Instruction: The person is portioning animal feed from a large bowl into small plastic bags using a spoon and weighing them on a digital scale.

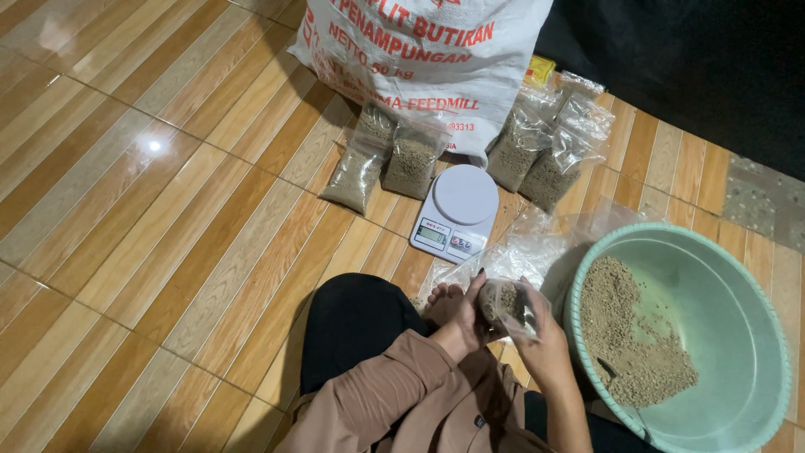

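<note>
From the head view, the left hand (464,312) and right hand (537,335) close together around a small clear plastic bag of brown feed pellets (503,304), held above the lap, fingers wrapped on its neck; the bag looks filled and at the closing or weighing stage. The white round-topped digital kitchen scale (457,211) sits bare just ahead on the glossy wood-striped floor (168,218). A pale green plastic basin (746,285) with grainy pellets lies right; crinkly filled bags (386,159) lean against a white woven sack (419,59).
</note>
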